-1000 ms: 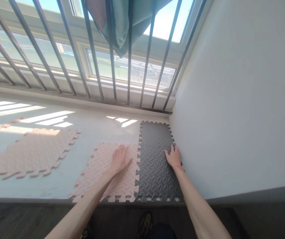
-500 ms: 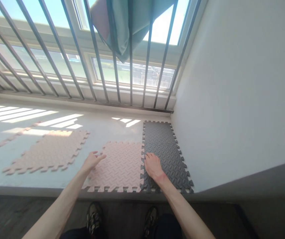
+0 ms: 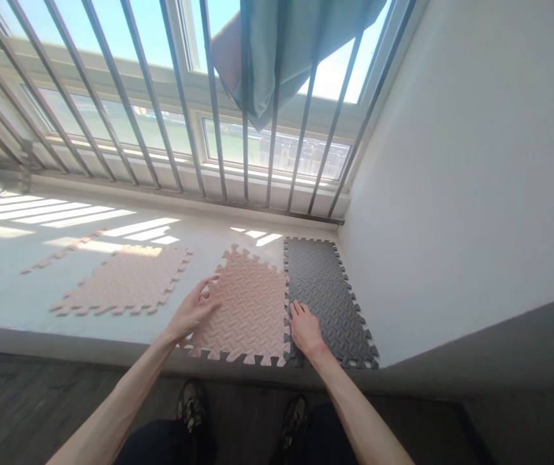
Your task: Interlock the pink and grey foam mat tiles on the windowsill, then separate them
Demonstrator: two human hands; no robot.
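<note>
My left hand (image 3: 195, 310) grips the left edge of a pink foam floor tile (image 3: 248, 307), and that edge is raised off the white ledge. Some of the fingers are hidden behind the tile. Along its right side, the pink tile meets the toothed left edge of a dark grey foam mat (image 3: 318, 278). My right hand (image 3: 305, 326) lies on the grey mat close to this seam, fingers extended and holding nothing. Whether the teeth interlock all along the seam, I cannot tell.
Another pink foam tile (image 3: 126, 281) lies on the white ledge (image 3: 10, 294) to the left, with a narrow pink edge strip (image 3: 66, 250) beyond it. Metal railing bars (image 3: 245, 155) stand along the window. A white wall (image 3: 471, 181) bounds the right side.
My left hand has taken hold of the pink tile's left edge and raised it. My right hand stays on the grey mat beside the seam. The camera view has shifted slightly.
</note>
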